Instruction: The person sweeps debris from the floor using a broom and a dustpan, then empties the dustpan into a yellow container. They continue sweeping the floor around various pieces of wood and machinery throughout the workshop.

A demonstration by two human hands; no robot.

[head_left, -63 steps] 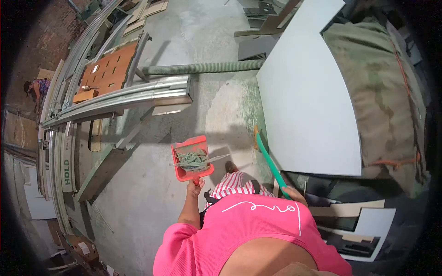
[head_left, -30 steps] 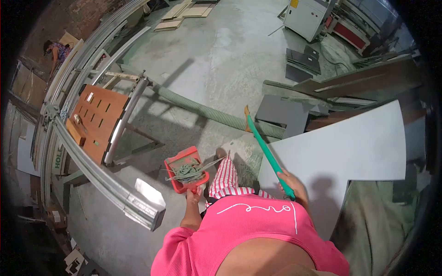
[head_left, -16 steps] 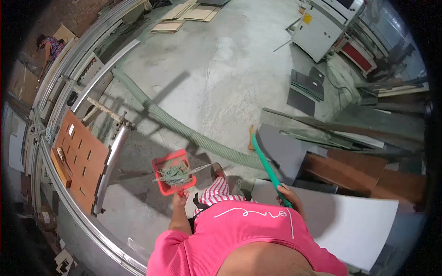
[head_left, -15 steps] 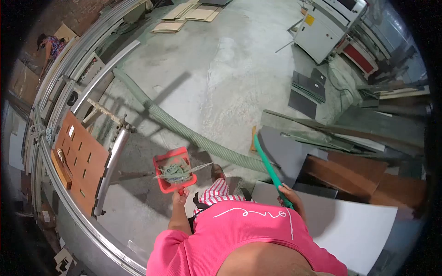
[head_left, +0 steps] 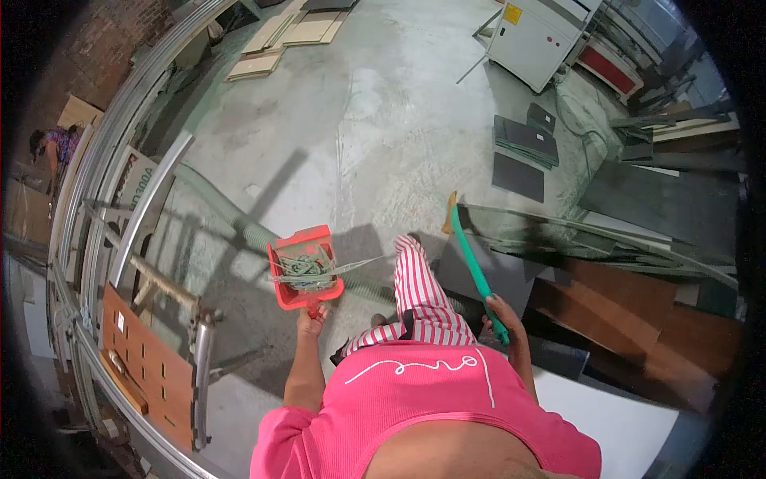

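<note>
My left hand (head_left: 312,322) is closed round the short handle of a red dustpan (head_left: 297,302), held out in front of my left side. Inside the pan lies a tangle of pale green strips and scraps (head_left: 307,270). One long, clear-looking strip (head_left: 363,262) sticks out over the pan's right side towards my leg. My right hand (head_left: 503,314) grips the lower end of a long green handle, with yellow-brown bristles at its far end, which looks like a broom (head_left: 474,267). The broom slants up and away from me, apart from the dustpan.
A ribbed grey-green hose (head_left: 231,215) crosses the floor under the dustpan. Metal rails and a brown slotted panel (head_left: 152,371) stand at left. Dark sheets (head_left: 523,156) and brown boards (head_left: 606,307) lie at right. Beyond is a white machine (head_left: 531,44). Another person (head_left: 56,148) is at far left.
I have stepped forward, one striped leg now well out in front. The dustpan has come over the hose. Both hands keep their hold, and the surroundings have shifted in view.
</note>
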